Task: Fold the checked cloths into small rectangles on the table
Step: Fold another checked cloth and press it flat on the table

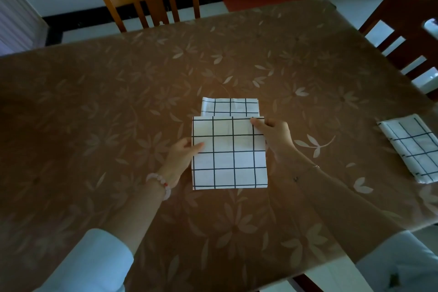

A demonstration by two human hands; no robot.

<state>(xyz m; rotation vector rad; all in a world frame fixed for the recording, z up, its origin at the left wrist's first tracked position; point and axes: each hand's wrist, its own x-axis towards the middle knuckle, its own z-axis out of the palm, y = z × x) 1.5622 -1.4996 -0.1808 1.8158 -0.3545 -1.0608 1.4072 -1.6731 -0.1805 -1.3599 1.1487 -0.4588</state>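
Both hands held a folded checked cloth (228, 153) at mid-table.
The left hand (183, 155) pinched its left edge, the right hand (276, 136) its far right corner; a second cloth (229, 106) lay just beyond, a third cloth (413, 147) near the table's (113, 102) right edge.

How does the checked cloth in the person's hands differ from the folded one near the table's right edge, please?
The held cloth is pinched at its sides by the left hand and right hand; the right-edge cloth lies untouched. The held cloth sits square to the camera in the middle of the table; the right-edge cloth lies turned at an angle. Both are white with a dark grid and folded.
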